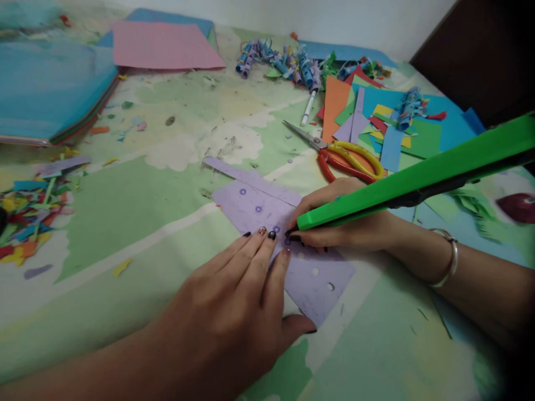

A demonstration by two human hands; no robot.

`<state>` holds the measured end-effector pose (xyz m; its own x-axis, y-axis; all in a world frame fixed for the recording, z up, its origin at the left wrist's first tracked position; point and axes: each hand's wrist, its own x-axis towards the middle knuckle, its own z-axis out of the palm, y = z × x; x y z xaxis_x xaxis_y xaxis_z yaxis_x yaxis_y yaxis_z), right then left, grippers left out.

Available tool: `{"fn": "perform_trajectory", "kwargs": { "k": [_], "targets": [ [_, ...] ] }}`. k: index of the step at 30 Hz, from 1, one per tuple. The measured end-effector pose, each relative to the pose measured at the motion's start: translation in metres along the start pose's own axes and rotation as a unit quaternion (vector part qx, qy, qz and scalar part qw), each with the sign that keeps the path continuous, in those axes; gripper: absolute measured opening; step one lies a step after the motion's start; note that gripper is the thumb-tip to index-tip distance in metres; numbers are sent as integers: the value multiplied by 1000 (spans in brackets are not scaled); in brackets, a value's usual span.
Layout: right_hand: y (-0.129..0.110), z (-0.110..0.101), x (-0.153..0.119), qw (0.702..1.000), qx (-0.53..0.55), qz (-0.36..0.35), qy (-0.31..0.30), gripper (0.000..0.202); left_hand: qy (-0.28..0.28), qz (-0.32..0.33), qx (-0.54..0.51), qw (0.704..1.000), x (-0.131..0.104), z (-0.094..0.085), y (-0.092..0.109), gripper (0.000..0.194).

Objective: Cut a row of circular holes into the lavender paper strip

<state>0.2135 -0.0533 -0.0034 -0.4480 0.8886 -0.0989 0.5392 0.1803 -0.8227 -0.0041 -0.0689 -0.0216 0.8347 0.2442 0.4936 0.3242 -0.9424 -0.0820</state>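
My left hand [238,301] lies spread, its fingertips pressing on a sheet of purple paper [242,209]. Along this sheet runs a row of small inked rings and a few cut round holes. My right hand [355,231] is closed around a long green tool [409,181] with a black underside, whose exact kind I cannot make out. Its near end is at one of the rings, just beside my left fingertips; the tip is partly hidden by my fingers. A narrow purple strip [251,179] lies along the sheet's far edge. Scissors [321,145] with red and yellow handles rest beyond my right hand.
Paper scraps [29,217] are heaped at the left, below a stack of coloured sheets [58,89]. A pink sheet [163,45] lies at the back. Curled paper decorations [284,61], a white marker [308,108] and a pile of coloured paper [430,139] sit farther right.
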Motion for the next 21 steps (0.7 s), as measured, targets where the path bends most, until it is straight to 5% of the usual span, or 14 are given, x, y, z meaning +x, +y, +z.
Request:
{"fn": "perform_trajectory", "kwargs": {
  "k": [21],
  "targets": [
    [-2, 2, 0, 999, 50, 13, 12, 15, -5, -18, -40, 999, 3, 2, -8, 47]
  ]
}}
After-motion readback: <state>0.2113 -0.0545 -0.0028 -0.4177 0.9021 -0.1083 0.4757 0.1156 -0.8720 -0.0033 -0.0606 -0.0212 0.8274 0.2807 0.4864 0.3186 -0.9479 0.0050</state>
